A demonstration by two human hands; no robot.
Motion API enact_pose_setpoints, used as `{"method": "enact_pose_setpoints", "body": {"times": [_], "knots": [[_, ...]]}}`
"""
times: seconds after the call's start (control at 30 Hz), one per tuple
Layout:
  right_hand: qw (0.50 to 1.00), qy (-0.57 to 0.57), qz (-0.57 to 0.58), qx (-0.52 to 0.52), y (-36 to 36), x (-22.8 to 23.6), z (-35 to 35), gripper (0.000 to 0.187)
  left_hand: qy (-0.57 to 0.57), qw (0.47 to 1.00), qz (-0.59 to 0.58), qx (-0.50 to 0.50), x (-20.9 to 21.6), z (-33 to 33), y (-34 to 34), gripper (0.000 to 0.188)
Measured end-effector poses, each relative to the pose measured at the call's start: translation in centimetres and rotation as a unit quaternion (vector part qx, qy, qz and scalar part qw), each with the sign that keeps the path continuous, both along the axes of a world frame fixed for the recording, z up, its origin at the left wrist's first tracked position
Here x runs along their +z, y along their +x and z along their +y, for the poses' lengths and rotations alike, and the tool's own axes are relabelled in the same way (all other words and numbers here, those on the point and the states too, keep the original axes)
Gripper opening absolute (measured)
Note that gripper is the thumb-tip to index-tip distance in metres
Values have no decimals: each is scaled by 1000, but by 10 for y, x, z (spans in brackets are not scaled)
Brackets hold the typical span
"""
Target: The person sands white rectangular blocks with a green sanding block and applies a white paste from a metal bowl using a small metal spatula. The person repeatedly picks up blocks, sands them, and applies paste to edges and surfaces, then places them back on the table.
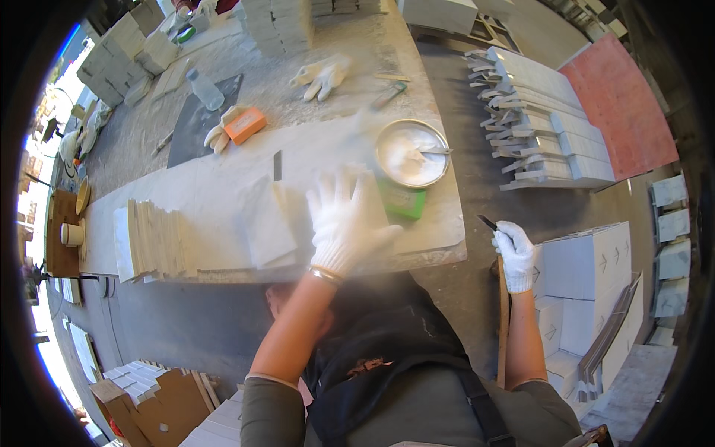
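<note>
My left hand (344,216), in a white knitted glove, is spread over the near part of the worktable, its fingers stretched out. What lies under its palm is hidden. A thin white slab (269,232) lies to its left. On its right are a green block (404,200) and a round bowl (411,121) of white powder or paste, with a metal tool resting across the rim. Off the table's right edge, my right hand (514,257), also gloved, is closed round a small tool with a dark, narrow tip (486,222); its exact kind is unclear.
Upright slabs (153,240) stand in a row at the table's near left. Farther back are an orange block (246,125), a plastic bottle (205,91) and a loose glove (322,77). White cartons (577,264) stand at my right, beyond them racked panels (551,112).
</note>
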State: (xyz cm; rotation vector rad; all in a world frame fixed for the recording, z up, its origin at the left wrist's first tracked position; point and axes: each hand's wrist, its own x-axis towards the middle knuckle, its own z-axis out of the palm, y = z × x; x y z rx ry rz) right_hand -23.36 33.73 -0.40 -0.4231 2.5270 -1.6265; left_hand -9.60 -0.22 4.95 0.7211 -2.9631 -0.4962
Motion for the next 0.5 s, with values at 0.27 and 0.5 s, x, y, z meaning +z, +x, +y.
{"method": "enact_pose_setpoints", "body": {"times": [0.27,0.5], "knots": [[950,128,255,130,-48,34,-112,19,25,991,115,57,-28,-14,-14,63],[834,397,325,203,-60,46,-169,18,-45,974,224,7,-55,-14,7,50]]}}
